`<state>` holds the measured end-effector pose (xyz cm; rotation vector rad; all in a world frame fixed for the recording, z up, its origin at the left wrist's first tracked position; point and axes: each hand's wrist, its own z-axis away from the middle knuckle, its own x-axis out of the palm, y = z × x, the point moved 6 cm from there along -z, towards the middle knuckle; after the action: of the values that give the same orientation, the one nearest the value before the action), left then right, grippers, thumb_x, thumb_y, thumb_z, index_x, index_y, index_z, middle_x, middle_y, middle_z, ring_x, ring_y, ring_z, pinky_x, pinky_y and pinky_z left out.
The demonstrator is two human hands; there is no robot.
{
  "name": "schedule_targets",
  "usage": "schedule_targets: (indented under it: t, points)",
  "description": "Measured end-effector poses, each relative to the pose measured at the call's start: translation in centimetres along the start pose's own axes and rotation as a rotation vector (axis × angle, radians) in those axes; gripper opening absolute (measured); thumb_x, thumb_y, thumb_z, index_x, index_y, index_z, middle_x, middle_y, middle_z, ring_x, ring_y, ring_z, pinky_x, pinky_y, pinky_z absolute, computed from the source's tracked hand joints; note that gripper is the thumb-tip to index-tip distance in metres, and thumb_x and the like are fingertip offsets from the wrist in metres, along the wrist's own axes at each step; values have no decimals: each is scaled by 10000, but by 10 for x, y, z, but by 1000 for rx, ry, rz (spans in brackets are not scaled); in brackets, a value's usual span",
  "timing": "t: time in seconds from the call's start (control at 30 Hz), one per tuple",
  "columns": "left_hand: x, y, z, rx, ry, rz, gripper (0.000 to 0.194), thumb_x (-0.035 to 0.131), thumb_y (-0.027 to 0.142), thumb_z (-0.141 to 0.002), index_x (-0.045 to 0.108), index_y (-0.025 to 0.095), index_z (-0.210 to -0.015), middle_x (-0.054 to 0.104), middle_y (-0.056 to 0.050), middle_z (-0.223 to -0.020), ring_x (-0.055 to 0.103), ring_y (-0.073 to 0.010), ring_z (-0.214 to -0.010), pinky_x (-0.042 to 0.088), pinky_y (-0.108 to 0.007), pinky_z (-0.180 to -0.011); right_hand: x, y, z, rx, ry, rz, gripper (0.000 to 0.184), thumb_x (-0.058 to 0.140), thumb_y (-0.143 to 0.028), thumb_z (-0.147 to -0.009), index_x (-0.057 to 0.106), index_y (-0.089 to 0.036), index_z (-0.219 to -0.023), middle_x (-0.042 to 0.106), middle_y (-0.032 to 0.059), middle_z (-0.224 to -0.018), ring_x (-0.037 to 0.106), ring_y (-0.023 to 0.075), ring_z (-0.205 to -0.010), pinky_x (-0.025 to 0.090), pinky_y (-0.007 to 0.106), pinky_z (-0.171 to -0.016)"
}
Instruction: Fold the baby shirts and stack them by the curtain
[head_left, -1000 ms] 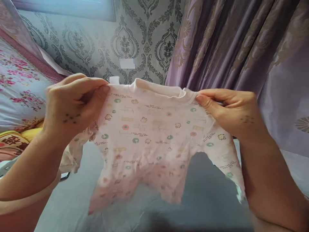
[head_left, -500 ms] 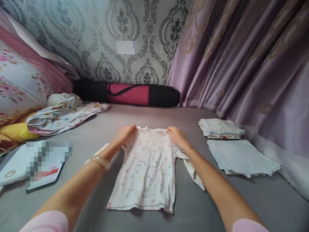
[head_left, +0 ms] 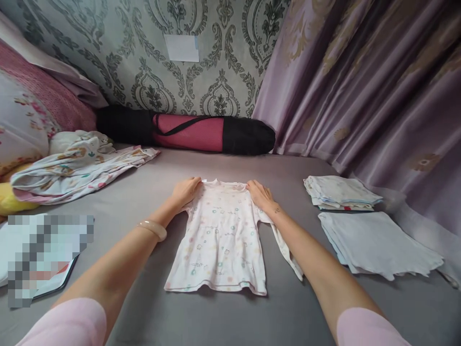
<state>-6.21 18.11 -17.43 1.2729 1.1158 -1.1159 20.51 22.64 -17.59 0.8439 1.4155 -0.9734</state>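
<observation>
A small white long-sleeved shirt [head_left: 221, 235] with a pale printed pattern lies spread on the grey bed sheet [head_left: 151, 312], collar away from me. My left hand [head_left: 186, 192] pinches its left shoulder beside the collar. At the opposite shoulder, my right hand [head_left: 261, 194] has its fingers closed on the cloth. The right sleeve sticks out beneath my right forearm; the left sleeve is mostly hidden by my left arm. A pale bangle [head_left: 153, 229] circles my left wrist.
Right of the shirt lie a folded patterned stack [head_left: 340, 191] and a pale blue-white stack [head_left: 378, 242]. Crumpled printed clothes [head_left: 79, 166] and a partly blurred flat item [head_left: 54, 283] lie left. A black and red bag [head_left: 194, 132] rests along the wall near the purple curtain [head_left: 324, 81].
The shirt's hem lies flatter and slightly farther from me, both hands still gripping the shoulders. The left sleeve no longer shows past my arm. My view has shifted a little.
</observation>
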Motion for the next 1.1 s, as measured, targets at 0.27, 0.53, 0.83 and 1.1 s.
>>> schedule_targets:
  t: [0.27, 0.53, 0.83, 1.1]
  points:
    - [-3, -6, -27, 3, 35, -5, 343, 310, 348, -997, 596, 209, -1124, 631, -115, -1105, 622, -259, -966, 450, -333, -756, -7, 3, -25, 27, 17, -15, 299, 358, -297, -1038, 614, -206, -1161, 612, 117, -1219, 563, 244, -1114, 399, 328, -872]
    - [4, 40, -53, 145, 94, 147, 379, 418, 163, -887, 647, 253, -1174, 611, -104, -1165, 529, -280, -1118, 427, -389, -902, -15, -27, -52, -175, 29, -154, 372, 425, -93, -939, 710, -251, -1120, 584, 65, -1224, 499, 215, -1136, 378, 302, -960]
    - [23, 44, -65, 241, 46, 209, 327, 407, 241, -918, 660, 213, -1123, 609, -114, -1141, 545, -265, -1086, 429, -394, -961, -25, -29, -55, -289, -33, -21, 309, 446, -110, -898, 685, -227, -1056, 594, 88, -1194, 508, 227, -1120, 404, 316, -911]
    - [28, 40, -72, 21, 19, 218, 267, 423, 227, -896, 612, 222, -1085, 639, -110, -1159, 540, -309, -1140, 422, -435, -901, -8, -17, -64, -110, -20, -227, 213, 477, -168, -883, 636, -198, -1021, 664, 81, -1106, 596, 204, -1008, 431, 276, -850]
